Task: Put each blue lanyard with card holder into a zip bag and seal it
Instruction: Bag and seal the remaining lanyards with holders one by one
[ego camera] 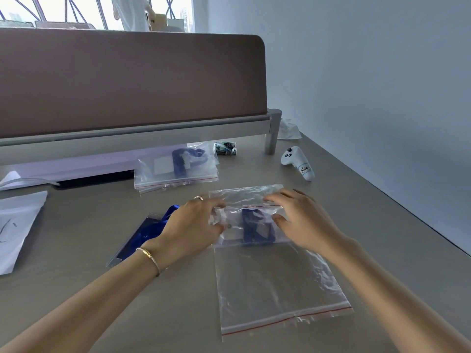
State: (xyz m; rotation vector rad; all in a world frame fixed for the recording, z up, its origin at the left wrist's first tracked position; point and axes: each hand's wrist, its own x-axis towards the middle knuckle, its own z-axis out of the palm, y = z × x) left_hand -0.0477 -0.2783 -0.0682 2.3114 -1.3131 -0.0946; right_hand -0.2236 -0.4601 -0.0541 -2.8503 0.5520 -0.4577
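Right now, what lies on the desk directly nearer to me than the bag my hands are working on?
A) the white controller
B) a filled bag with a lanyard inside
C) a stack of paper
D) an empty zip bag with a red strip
D: an empty zip bag with a red strip lies flat just below the bag with the lanyard that both hands grip, left hand and right hand.

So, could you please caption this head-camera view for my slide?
Both hands hold a zip bag containing a blue lanyard; an empty bag lies nearer.
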